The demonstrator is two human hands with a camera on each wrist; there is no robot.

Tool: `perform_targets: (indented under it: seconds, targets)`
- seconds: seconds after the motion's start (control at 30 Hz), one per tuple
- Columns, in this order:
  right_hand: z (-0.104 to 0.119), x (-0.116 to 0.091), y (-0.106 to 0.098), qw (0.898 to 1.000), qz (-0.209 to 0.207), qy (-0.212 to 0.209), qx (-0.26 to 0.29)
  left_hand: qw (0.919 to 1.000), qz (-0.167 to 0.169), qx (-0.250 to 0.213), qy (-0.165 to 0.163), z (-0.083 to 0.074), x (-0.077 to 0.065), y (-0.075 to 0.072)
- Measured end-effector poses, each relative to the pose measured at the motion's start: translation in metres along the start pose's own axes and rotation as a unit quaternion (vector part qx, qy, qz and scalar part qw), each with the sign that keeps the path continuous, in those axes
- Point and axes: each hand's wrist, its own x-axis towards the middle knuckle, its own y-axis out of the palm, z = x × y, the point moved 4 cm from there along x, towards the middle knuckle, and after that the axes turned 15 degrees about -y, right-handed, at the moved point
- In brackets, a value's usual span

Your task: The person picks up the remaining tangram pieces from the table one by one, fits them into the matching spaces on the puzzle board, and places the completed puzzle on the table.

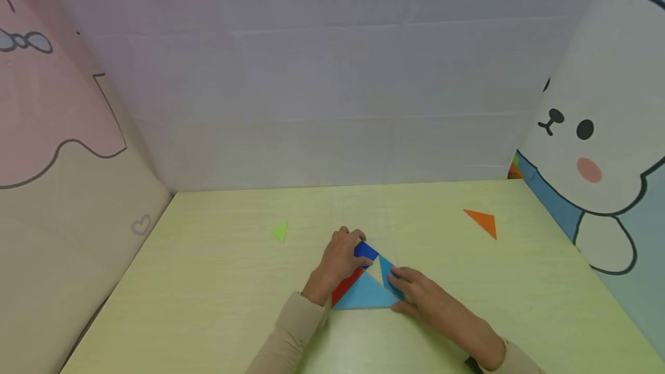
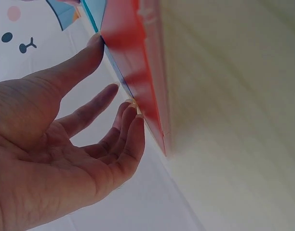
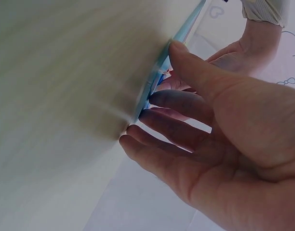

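Here, two hands [image 1: 340, 255] [image 1: 428, 299] touch one multicoloured puzzle [image 1: 362, 294].

Behind the tangram [image 1: 369, 290], one triangle [image 1: 281, 231] lies left, another triangle [image 1: 485, 224] right.

Head view's getting soft, even light, the tabletop [image 1: 218, 270] picking up faint shadow by the left sleeve [image 1: 297, 323]. Wrist cams are looking dimmer and kinda mushy, and the red piece [image 2: 127, 45] is catching glossy reflections.
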Motion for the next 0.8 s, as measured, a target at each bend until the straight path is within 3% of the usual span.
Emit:
perform_targets:
  seconds: [0.8]
  targets:
    - [0.0016, -0.0039, -0.0052, 0.999, -0.024, -0.025, -0.007, 0.9996, -0.002, 0.029, 0.005, -0.0049, -0.0058, -0.0077]
